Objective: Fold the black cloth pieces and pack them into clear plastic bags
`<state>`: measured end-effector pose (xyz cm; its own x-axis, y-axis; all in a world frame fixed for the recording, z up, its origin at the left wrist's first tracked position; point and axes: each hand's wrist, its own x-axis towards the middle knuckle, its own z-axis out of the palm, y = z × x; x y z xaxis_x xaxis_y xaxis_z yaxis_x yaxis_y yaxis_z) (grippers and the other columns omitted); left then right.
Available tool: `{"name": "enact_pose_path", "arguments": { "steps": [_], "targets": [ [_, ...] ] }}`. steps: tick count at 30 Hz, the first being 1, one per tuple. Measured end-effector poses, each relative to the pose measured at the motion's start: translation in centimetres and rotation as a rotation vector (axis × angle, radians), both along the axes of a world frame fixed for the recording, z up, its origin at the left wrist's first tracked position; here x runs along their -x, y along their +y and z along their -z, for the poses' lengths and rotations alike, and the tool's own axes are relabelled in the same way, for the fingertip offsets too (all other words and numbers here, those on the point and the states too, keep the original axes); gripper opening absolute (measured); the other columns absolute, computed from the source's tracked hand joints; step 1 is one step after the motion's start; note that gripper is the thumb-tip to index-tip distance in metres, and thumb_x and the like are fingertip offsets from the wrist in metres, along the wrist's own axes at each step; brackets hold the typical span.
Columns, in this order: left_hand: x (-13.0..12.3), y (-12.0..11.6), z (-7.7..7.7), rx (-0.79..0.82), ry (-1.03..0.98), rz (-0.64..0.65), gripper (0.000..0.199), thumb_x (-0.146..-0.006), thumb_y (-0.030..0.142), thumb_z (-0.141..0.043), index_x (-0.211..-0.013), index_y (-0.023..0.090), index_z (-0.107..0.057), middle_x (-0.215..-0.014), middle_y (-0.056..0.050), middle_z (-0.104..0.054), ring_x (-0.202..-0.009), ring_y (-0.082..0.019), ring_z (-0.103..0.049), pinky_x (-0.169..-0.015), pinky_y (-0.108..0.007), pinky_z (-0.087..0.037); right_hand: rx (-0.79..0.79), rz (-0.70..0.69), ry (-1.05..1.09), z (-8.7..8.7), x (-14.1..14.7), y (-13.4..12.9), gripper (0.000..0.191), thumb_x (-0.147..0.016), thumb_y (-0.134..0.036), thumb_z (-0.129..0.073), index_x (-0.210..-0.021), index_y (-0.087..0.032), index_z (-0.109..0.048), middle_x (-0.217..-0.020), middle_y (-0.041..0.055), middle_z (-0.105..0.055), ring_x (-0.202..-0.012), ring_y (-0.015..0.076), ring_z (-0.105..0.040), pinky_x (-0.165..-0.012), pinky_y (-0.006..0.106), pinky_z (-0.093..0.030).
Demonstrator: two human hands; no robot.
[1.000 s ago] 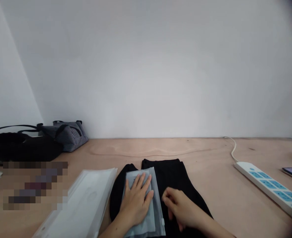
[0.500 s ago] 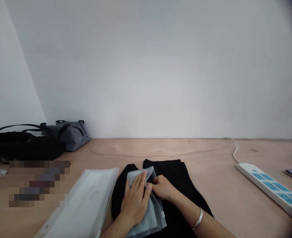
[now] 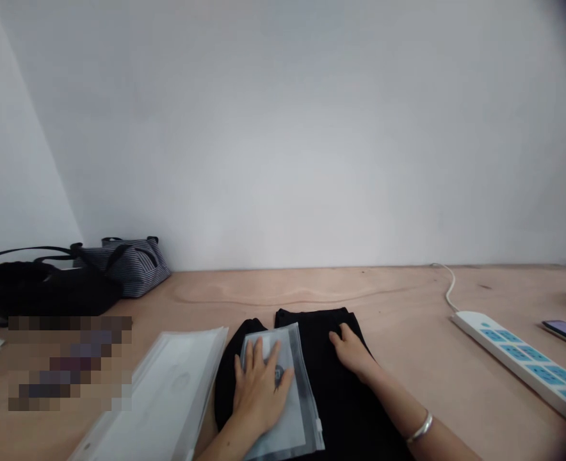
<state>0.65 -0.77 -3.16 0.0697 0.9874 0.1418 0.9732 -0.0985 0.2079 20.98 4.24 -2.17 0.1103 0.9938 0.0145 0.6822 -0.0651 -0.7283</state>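
Your left hand (image 3: 258, 394) is lying flat, fingers spread, on the frosted zip pouch (image 3: 290, 410), whose right edge is running between your hands. Your right hand (image 3: 353, 353), apart, is resting near the right edge of the black cloth (image 3: 326, 384); I cannot tell whether it is pinching. The tabletop (image 3: 398, 301) is stretching beyond both hands to the wall (image 3: 312, 141). Clear bags (image 3: 153, 390) are flanking your left hand, a striped bag (image 3: 139, 272) sitting farther off; a power strip (image 3: 516, 358) is lying right of your right hand.
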Motion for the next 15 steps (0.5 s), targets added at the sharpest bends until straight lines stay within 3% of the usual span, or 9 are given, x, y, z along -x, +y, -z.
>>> {"name": "enact_pose_path", "arguments": {
  "steps": [5,10,12,15],
  "targets": [
    [-0.1,-0.1,-0.2,0.005,0.045,-0.023,0.055,-0.081,0.045,-0.036,-0.131,0.024,-0.037,-0.141,-0.013,-0.026,-0.13,-0.032,-0.013,-0.1,-0.051,-0.012,0.002,0.127,-0.19,-1.5,-3.6,2.3,0.028,-0.086,-0.024,-0.034,-0.103,-0.008,-0.049,-0.096,0.0162,-0.06,-0.091,0.022,-0.057,-0.074,0.028,-0.041],
    [0.0,-0.3,-0.8,-0.024,0.043,-0.084,0.054,-0.079,0.044,-0.039,-0.128,0.022,-0.04,-0.142,-0.013,-0.023,-0.129,-0.032,-0.015,-0.094,-0.046,-0.025,-0.076,0.141,-0.412,-2.9,-2.6,1.3,0.034,-0.086,-0.023,-0.037,-0.113,-0.004,-0.044,-0.107,0.0245,-0.053,-0.103,0.0306,-0.05,-0.08,0.04,-0.038],
    [0.3,-0.3,-1.0,-0.041,0.039,-0.108,0.052,-0.078,0.041,-0.041,-0.126,0.022,-0.043,-0.142,-0.012,-0.022,-0.127,-0.033,-0.018,-0.093,-0.044,-0.027,-0.13,0.082,-0.473,-2.8,-1.5,0.3,0.038,-0.085,-0.026,-0.041,-0.119,-0.01,-0.043,-0.118,0.0216,-0.048,-0.112,0.0308,-0.042,-0.086,0.042,-0.033],
    [0.9,-0.4,-1.4,-0.097,0.005,-0.082,0.046,-0.076,0.028,-0.045,-0.121,0.02,-0.047,-0.139,-0.012,-0.025,-0.122,-0.033,-0.028,-0.093,-0.042,-0.03,-0.192,-0.117,-0.628,-1.7,-0.2,-0.8,0.048,-0.082,-0.038,-0.047,-0.127,-0.024,-0.04,-0.133,0.0113,-0.038,-0.124,0.0297,-0.027,-0.098,0.046,-0.02]
  ]
}}
